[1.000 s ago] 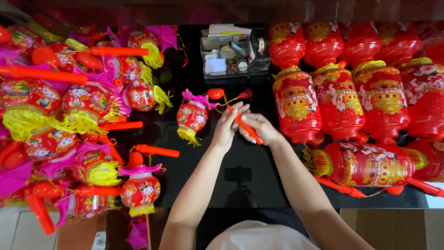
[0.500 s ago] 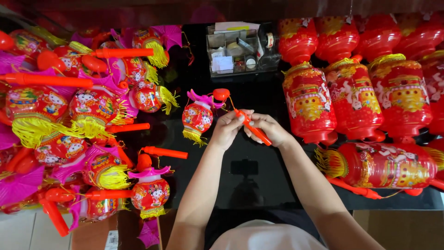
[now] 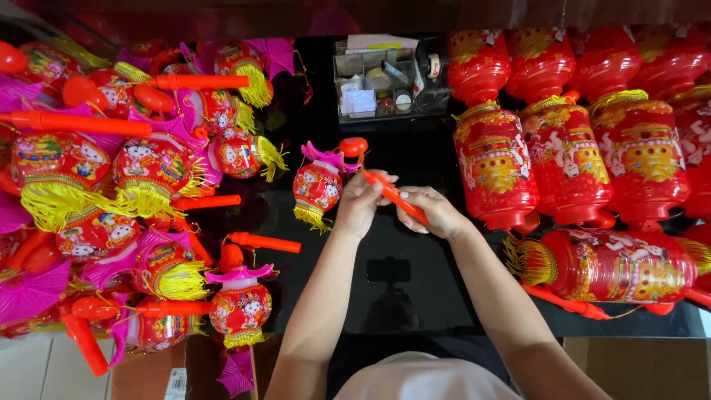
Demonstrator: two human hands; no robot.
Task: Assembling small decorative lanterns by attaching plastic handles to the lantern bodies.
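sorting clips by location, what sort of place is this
Probably a small craft or assembly workbench for toy lanterns. Both hands hold an orange stick tied to a small lantern on a black table. A heap of small lanterns lies left, big red lanterns right, and a clear supplies box behind.

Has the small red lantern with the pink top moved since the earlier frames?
Cannot tell: small red lantern lies the same way beside the clear plastic organizer box; only the camera shifted.
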